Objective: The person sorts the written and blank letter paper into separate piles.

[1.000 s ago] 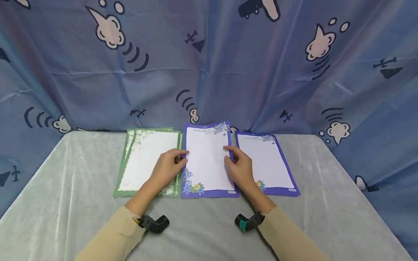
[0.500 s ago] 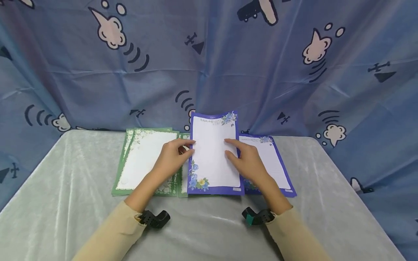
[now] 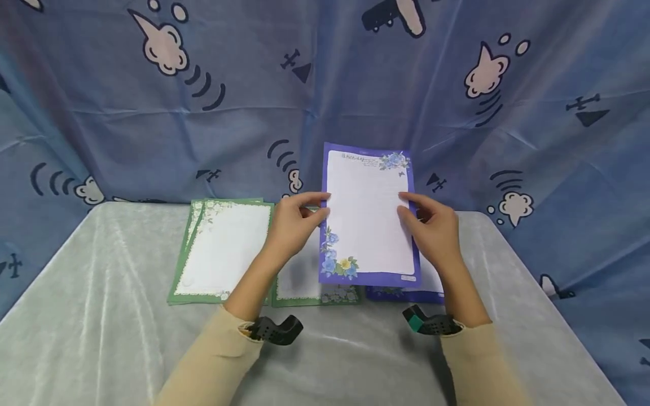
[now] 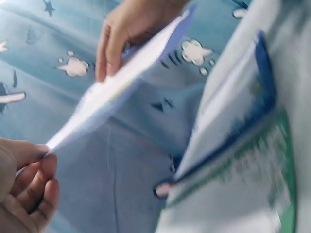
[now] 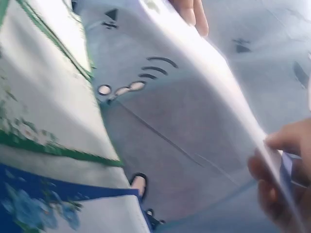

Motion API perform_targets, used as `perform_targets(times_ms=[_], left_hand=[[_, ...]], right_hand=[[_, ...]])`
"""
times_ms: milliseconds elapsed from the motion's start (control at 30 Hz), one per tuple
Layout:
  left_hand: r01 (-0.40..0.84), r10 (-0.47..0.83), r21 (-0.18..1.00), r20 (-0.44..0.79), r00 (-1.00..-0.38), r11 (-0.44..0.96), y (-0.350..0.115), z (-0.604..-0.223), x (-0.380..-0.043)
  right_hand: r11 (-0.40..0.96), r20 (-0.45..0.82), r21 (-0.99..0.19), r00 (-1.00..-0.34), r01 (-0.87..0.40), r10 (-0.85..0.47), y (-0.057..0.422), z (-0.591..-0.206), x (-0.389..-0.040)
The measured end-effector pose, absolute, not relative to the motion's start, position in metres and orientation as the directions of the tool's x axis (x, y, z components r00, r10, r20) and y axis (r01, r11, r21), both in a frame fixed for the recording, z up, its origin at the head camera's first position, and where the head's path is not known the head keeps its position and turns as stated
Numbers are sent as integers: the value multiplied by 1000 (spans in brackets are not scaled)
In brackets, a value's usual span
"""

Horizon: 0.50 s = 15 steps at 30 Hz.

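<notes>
A sheet of purple-bordered stationery paper [image 3: 368, 220] with blue flowers hangs above the table, held at both side edges. My left hand [image 3: 294, 223] pinches its left edge between thumb and fingers; my right hand [image 3: 434, 228] pinches the right edge. In the left wrist view the paper [image 4: 109, 92] is seen nearly edge-on. Beneath it, another purple-bordered sheet [image 3: 429, 280] lies on the table, mostly hidden. A green-bordered sheet [image 3: 299, 282] lies partly covered behind the left hand. Farther left, green-bordered sheets [image 3: 228, 242] overlap in a stack.
A pale grey cloth covers the table [image 3: 132, 270]. Behind its far edge hangs a blue curtain [image 3: 244, 135] with cartoon prints. Each wrist carries a black camera, such as the left wrist camera [image 3: 276, 330].
Both hands have lifted the purple-bordered sheet from the table and carried it to the right. The green-bordered sheet under it has come into view.
</notes>
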<state>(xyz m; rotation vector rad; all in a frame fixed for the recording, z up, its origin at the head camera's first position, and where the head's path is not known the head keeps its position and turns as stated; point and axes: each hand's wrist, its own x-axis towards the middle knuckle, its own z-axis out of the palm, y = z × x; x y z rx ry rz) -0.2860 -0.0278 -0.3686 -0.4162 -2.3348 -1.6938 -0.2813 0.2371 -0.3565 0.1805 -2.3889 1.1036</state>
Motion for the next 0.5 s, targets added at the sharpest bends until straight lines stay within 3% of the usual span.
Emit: perform_targets(times_ms=[200,500], left_hand=[[366,126,906,346,-930,210,-3,-355,-288],[346,124,926,329,-936,151,29,-370,-286]], right_hand=[[686,459,-683,-877,-248,140,258,-345,-280],[694,366,-709,-905,-121,216,276,-339,-276]])
